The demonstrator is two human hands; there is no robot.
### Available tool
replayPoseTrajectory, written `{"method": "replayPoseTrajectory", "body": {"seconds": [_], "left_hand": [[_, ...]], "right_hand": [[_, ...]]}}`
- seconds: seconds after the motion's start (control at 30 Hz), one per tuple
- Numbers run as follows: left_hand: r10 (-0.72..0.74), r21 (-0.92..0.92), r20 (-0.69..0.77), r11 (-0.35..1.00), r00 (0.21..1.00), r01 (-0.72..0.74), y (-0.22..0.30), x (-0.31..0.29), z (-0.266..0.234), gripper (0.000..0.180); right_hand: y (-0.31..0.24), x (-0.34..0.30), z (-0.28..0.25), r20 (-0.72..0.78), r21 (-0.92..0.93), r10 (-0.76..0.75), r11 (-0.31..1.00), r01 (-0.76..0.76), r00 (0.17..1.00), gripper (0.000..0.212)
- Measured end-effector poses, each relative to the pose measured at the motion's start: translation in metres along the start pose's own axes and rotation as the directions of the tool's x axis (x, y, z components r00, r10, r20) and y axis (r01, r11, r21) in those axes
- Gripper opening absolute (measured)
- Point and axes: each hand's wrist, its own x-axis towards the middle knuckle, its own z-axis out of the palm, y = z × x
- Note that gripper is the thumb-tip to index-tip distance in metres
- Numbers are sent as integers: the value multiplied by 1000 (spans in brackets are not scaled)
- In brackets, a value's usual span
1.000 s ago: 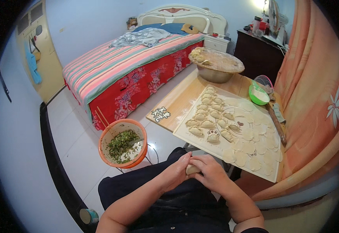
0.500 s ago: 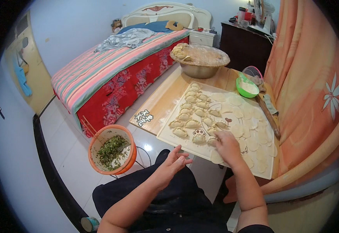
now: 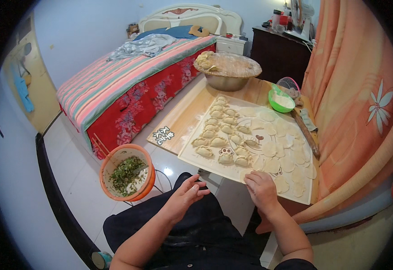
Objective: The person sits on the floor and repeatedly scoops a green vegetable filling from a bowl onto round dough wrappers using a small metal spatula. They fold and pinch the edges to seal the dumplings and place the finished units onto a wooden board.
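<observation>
My left hand [image 3: 187, 196] hovers over my lap with its fingers apart and nothing in it. At the front edge of the cream mat [image 3: 193, 152], my right hand [image 3: 261, 188] has its fingers closed on a thin round dumpling wrapper [image 3: 244, 175], partly hidden by the fingers. Folded dumplings [image 3: 218, 142] lie in rows on the mat's left half; one dumpling [image 3: 242, 160] sits just beyond my right hand. Flat wrappers [image 3: 288, 165] are spread, some overlapping, across the right half.
An orange bowl [image 3: 150, 180] of chopped green filling [image 3: 128, 173], with chopsticks [image 3: 101, 145], stands left of my knees. On the wooden table [image 3: 169, 120] are a floury lid [image 3: 237, 65] over a metal basin [image 3: 225, 82], a green bowl [image 3: 283, 103] of flour and a rolling pin [image 3: 305, 132]. An orange curtain [image 3: 345, 112] borders the right.
My right hand has left the dumpling at the front of the rows and moved nearer me, onto the wrapper at the mat's edge. The left hand stays open, slightly lower.
</observation>
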Motion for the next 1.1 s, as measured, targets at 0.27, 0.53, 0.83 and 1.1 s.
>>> {"method": "replayPoseTrajectory", "body": {"seconds": [0.27, 0.53, 0.83, 1.1], "left_hand": [[9, -70, -10, 997, 1000, -10, 7, -15, -9, 49], [9, -102, -8, 995, 1000, -10, 7, -24, -12, 47], [4, -151, -59, 988, 998, -13, 2, -29, -24, 45], [0, -233, -61, 972, 998, -14, -3, -28, -29, 42]], "right_hand": [[-8, 12, -12, 204, 168, 335, 914, -370, 920, 19], [2, -1, -10, 188, 150, 173, 968, -202, 967, 22], [-1, 5, -22, 189, 77, 41, 995, -56, 981, 27], [10, 7, -11, 99, 224, 217, 946, -235, 971, 16]]}}
